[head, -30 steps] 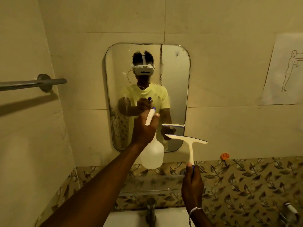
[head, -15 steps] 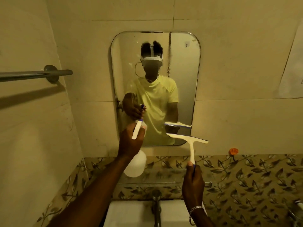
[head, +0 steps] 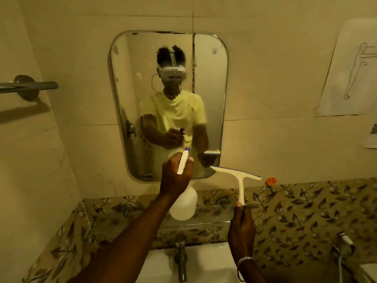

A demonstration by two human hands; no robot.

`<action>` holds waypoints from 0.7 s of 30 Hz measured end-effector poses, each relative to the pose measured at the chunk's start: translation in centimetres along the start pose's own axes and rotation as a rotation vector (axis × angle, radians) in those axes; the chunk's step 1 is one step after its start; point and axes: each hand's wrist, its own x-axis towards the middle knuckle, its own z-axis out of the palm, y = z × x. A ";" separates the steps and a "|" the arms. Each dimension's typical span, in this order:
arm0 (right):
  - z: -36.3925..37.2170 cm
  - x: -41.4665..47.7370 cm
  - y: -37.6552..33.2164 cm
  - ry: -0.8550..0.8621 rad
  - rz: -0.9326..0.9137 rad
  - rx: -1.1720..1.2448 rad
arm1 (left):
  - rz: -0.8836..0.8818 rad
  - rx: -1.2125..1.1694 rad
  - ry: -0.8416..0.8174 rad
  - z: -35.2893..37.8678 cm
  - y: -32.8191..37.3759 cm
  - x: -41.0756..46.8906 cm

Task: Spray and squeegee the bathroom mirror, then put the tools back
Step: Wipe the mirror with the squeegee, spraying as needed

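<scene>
Far left, a grey towel bar (head: 30, 86) sticks out from the tiled side wall, its shadow falling just below it. Moving in, the mirror (head: 210, 82) hangs on the back wall, rounded corners, a dark vertical streak down its upper right part, and in it I see my own reflection in a yellow shirt with the headset on. My left hand (head: 175, 176) is raised in front of the mirror's lower edge, wrapped tight around the neck of the spray bottle (head: 184, 205), fingers over the white trigger head, the blue nozzle tip pointing at the glass. The translucent bottle body hangs below my fist, over the leaf-patterned tile band (head: 306, 205). Down the middle sits the tap (head: 181, 256) at the back of the white sink (head: 206, 262). Then my right hand (head: 241, 233), bracelet on the wrist, closed around the bottom of the squeegee (head: 239, 180) handle, holding it upright with the blade tilted, just off the mirror's lower right corner. Whether the blade touches the wall, I can't tell. Beside it, a small orange flower (head: 271, 181) on the tiles. Far right, a sheet of paper (head: 350, 74) with a line drawing of a figure is stuck on the wall.
</scene>
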 end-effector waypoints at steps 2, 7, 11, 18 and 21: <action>0.3 -0.3 0.2 -0.010 -0.006 -0.006 | -0.072 0.018 0.039 -0.9 -1.4 -1.2; 1.1 -1.5 0.1 -0.050 -0.019 -0.009 | -0.139 0.120 0.096 -4.0 -4.8 -3.7; 1.9 -2.8 0.2 -0.109 0.015 -0.002 | -0.220 0.234 0.150 -6.6 -7.6 -5.0; 2.1 -3.1 0.5 -0.106 0.032 -0.007 | -0.267 0.236 0.030 -7.2 -9.1 -7.2; 1.7 -2.7 0.4 -0.091 0.030 -0.001 | -0.204 0.133 -0.056 -5.7 -7.8 -6.6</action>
